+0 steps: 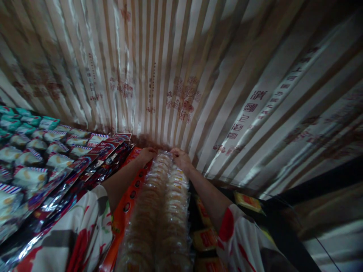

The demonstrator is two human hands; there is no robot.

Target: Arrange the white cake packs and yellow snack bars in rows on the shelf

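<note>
**Left hand (pixel 146 155) and right hand (pixel 182 160) at far end of wrapped rows (pixel 161 204)**

The clear-wrapped rows stretch between the forearms, an orange sheet (pixel 124 211) along their left, yellow packets (pixel 249 202) to the right. Both hands' fingers curl nearly closed at the far corners; whether they pinch plastic, I cannot tell.

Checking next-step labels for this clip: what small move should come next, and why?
Probably a gentle straightening of the far end of the clear-wrapped double row: the left hand and right hand are at its far corners, and orange packaging runs close along its left side.
</note>
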